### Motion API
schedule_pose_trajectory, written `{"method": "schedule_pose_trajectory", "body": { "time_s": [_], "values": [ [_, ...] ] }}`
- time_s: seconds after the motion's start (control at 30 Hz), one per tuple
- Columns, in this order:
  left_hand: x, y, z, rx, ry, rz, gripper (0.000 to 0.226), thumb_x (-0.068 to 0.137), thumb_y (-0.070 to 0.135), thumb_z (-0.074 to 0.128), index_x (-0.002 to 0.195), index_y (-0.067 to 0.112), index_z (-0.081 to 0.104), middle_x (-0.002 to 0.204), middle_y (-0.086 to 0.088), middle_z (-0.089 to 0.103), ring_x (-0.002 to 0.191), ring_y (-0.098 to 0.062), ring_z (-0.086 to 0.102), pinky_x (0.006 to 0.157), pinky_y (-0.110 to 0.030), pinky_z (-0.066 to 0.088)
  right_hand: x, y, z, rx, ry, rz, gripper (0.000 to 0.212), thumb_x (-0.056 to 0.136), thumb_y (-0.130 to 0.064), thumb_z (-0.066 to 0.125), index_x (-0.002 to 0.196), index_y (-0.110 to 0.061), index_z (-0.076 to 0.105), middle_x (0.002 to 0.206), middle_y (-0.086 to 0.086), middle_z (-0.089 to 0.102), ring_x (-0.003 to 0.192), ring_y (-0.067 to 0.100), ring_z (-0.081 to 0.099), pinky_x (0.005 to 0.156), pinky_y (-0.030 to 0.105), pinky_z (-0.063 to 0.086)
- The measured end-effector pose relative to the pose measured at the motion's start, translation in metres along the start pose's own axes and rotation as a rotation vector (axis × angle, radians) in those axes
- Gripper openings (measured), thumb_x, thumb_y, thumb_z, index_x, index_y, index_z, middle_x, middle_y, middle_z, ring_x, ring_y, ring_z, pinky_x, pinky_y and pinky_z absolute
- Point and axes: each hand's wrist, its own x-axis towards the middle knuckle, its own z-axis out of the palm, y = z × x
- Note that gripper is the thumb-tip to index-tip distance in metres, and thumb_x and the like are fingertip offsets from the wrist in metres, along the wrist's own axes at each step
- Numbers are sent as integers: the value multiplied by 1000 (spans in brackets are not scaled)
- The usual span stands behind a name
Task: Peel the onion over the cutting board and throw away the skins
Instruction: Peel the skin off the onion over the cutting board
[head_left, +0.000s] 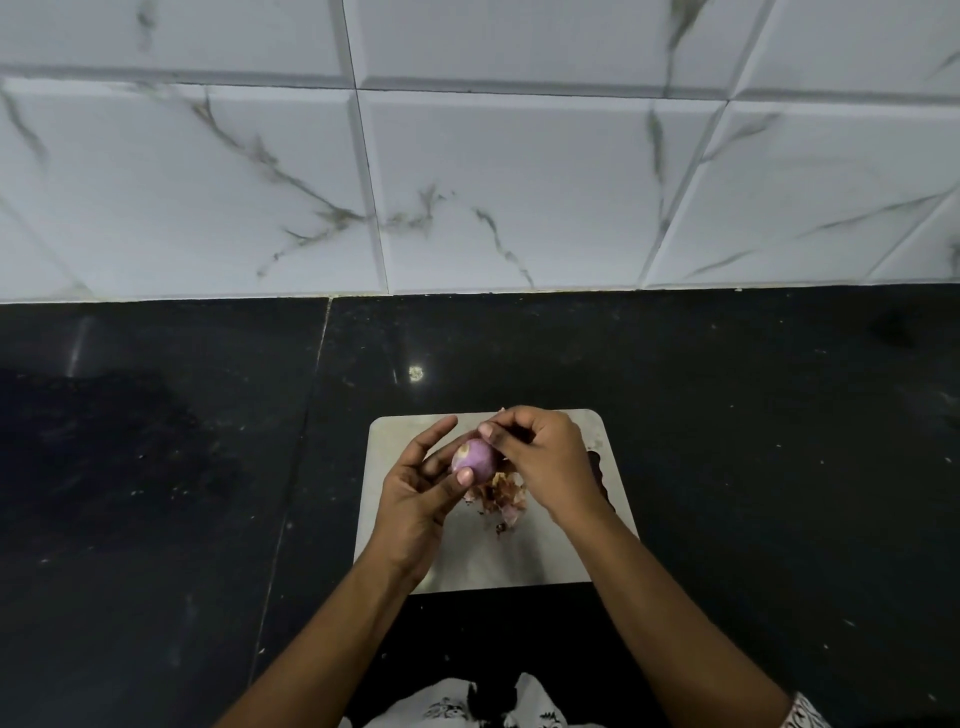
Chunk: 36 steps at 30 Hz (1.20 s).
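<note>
A small purple onion (475, 456) is held above the steel cutting board (415, 566). My left hand (415, 499) holds it from the left, thumb tip pressed against its front and fingers behind it. My right hand (545, 457) grips the onion's right side, its fingers curled over the top. A heap of brown and pink onion skins (501, 501) lies on the board just under the onion. A scrap of skin shows above my right hand's knuckles.
The board lies on a black stone counter (753, 441) that runs to both sides. A white marble-patterned tiled wall (493, 182) stands behind it. Small skin flecks dot the counter.
</note>
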Motion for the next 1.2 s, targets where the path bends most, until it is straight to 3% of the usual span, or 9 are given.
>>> {"method": "schedule_pose_trajectory", "body": {
  "time_s": [0.1, 0.17, 0.27, 0.43, 0.67, 0.77, 0.9, 1.1, 1.2],
  "values": [
    [1, 2, 1, -14, -4, 2, 81, 42, 30, 94, 116, 21, 63, 109, -15, 71, 97, -22, 69, 74, -24, 55, -2, -2, -5, 83, -1, 32, 12, 89, -13, 59, 89, -20, 68, 90, -3, 68, 83, 17, 68, 71, 33, 59],
    [3, 4, 0, -19, 0, 0, 77, 42, 33, 94, 113, 20, 65, 106, -15, 71, 95, -21, 69, 74, -24, 56, -5, -4, -12, 75, -49, -85, 18, 90, -12, 56, 99, -25, 65, 99, -8, 65, 89, 15, 66, 70, 28, 58],
    [6, 6, -1, 14, -10, 1, 66, 47, 42, 91, 105, 16, 72, 109, -15, 70, 97, -23, 68, 75, -26, 56, -7, -8, -21, -66, -209, -318, 27, 84, -15, 65, 107, -29, 61, 111, -10, 53, 97, 7, 59, 68, 18, 53],
    [7, 8, -4, 43, -36, -11, 62, 51, 46, 88, 102, 14, 74, 107, -14, 71, 96, -23, 69, 75, -26, 56, 1, -14, -27, -329, -338, -423, 32, 80, -16, 70, 108, -28, 61, 111, -15, 46, 98, 5, 54, 70, 20, 54],
    [9, 13, -1, 20, -8, 13, 62, 42, 48, 91, 94, 17, 77, 97, -8, 74, 87, -17, 71, 70, -23, 56, -1, -10, -19, -337, -200, -536, 11, 78, -15, 70, 88, -16, 64, 103, -18, 49, 97, 1, 54, 75, 16, 52],
    [9, 13, -2, 25, -3, 19, 60, 43, 49, 90, 94, 19, 77, 98, -8, 74, 88, -18, 71, 71, -24, 56, -2, -11, -19, -330, -199, -503, 21, 79, -17, 70, 97, -20, 59, 102, -23, 46, 94, -4, 54, 73, 10, 49],
    [9, 14, -2, 12, -3, 15, 63, 43, 48, 90, 96, 17, 76, 99, -10, 73, 91, -20, 70, 72, -25, 56, 0, -12, -17, -425, -202, -565, 29, 83, -17, 66, 110, -23, 61, 109, -14, 47, 94, -8, 51, 74, 10, 50],
    [10, 18, 2, -71, -6, 8, 65, 38, 45, 92, 94, 16, 76, 98, -8, 74, 88, -17, 71, 70, -21, 56, -10, -1, -5, -229, 46, -633, 13, 81, -16, 66, 93, -11, 71, 101, -4, 62, 96, 0, 59, 78, 13, 50],
    [10, 16, 4, -89, 9, 12, 65, 39, 43, 93, 96, 17, 76, 103, -9, 73, 93, -18, 70, 73, -21, 56, -12, 2, -3, -87, 120, -560, 10, 77, -9, 71, 87, -7, 71, 92, -2, 67, 90, 6, 64, 76, 22, 54]
  ]
}}
